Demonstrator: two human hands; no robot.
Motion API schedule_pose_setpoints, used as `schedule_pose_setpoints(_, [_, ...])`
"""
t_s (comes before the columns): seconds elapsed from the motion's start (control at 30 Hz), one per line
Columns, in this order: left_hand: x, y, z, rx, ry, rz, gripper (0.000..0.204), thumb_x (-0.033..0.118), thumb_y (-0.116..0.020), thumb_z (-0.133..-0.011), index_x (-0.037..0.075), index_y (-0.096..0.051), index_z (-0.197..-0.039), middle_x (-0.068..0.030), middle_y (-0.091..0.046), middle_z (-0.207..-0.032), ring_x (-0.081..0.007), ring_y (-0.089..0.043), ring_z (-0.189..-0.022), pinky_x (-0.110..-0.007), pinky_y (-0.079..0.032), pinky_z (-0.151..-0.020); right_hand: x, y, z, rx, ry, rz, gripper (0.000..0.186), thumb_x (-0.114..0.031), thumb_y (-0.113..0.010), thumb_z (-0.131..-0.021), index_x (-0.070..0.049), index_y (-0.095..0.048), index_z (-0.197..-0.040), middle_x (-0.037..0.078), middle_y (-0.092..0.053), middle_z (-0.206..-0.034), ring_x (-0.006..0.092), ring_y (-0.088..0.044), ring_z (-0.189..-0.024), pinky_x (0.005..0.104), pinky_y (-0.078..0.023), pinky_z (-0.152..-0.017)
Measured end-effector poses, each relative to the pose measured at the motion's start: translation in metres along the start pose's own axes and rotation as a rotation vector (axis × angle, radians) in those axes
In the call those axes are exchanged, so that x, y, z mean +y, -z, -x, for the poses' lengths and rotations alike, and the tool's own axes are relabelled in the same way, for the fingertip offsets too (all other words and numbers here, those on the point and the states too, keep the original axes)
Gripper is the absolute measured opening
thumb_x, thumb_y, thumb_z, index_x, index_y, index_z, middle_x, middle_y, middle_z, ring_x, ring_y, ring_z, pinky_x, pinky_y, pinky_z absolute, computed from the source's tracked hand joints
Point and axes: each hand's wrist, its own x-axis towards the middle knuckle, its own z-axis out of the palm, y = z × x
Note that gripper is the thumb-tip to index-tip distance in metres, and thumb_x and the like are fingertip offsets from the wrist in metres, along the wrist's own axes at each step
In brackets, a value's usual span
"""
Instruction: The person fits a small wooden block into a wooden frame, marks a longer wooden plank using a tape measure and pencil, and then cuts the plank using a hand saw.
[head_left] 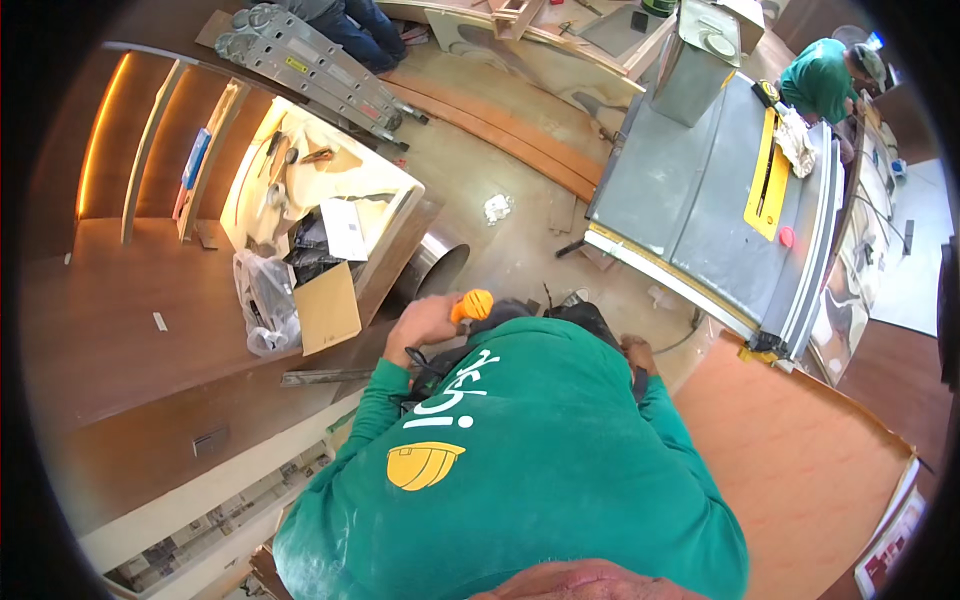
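Note:
My left hand (425, 325) is closed around an orange, round-ended object (473, 304) beside my left hip. Its knobbed end sticks out past my fingers; I cannot make out what kind of thing it is. My right hand (637, 353) hangs low at my right side, near my dark trousers. Its fingers are partly hidden, so whether it holds anything does not show. Both arms are in green sleeves.
A table saw (690, 235) with a yellow insert stands ahead right. On the left, a wooden counter (140, 330) bears a plastic bag (268, 305) and an open cardboard box (328, 310). A folded ladder (310, 75) lies at far left. Another person (820, 75) works at far right.

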Motion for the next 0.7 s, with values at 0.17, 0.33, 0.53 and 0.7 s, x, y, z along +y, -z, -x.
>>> schedule_pose_setpoints(0.17, [0.027,0.067,-0.045,0.068,-0.084,0.08,0.059,0.038,-0.08,-0.082,0.013,-0.063,-0.132,-0.0204,-0.073,-0.118,-0.0418,-0.068,-0.112,-0.051,-0.054,-0.093,-0.133,0.046,0.017,0.304,-0.236,-0.458,0.035,-0.023,-0.061,-0.095,-0.008,-0.069,-0.127,0.005,-0.068,-0.098,0.0169,-0.065,-0.084,0.0341,-0.051,-0.071])
schedule_pose_setpoints(0.33, [0.043,0.122,-0.082,0.019,-0.258,0.011,0.062,0.035,-0.08,-0.082,0.013,-0.061,-0.136,-0.0225,-0.073,-0.117,-0.045,-0.067,-0.11,-0.05,-0.052,-0.094,-0.095,0.043,0.031,0.421,-0.253,-0.539,0.039,-0.029,-0.061,-0.098,-0.008,-0.067,-0.129,0.006,-0.069,-0.103,0.0194,-0.065,-0.086,0.0362,-0.051,-0.073])
schedule_pose_setpoints(0.53, [0.036,0.166,-0.18,-0.166,-0.366,-0.149,0.062,0.039,-0.08,-0.081,0.015,-0.062,-0.135,-0.0208,-0.074,-0.114,-0.0439,-0.068,-0.107,-0.051,-0.053,-0.092,-0.024,-0.023,0.053,0.512,-0.459,-0.787,0.032,-0.033,-0.06,-0.101,-0.01,-0.069,-0.121,0.006,-0.067,-0.093,0.0192,-0.063,-0.078,0.0344,-0.049,-0.062])
schedule_pose_setpoints(0.7, [0.023,0.227,-0.256,-0.268,-0.45,-0.259,0.061,0.042,-0.079,-0.08,0.016,-0.063,-0.134,-0.0192,-0.075,-0.112,-0.0435,-0.069,-0.105,-0.052,-0.053,-0.089,-0.054,-0.104,0.038,0.478,-0.602,-0.858,0.032,-0.033,-0.06,-0.101,-0.01,-0.07,-0.12,0.006,-0.067,-0.091,0.0192,-0.063,-0.077,0.0355,-0.05,-0.063])
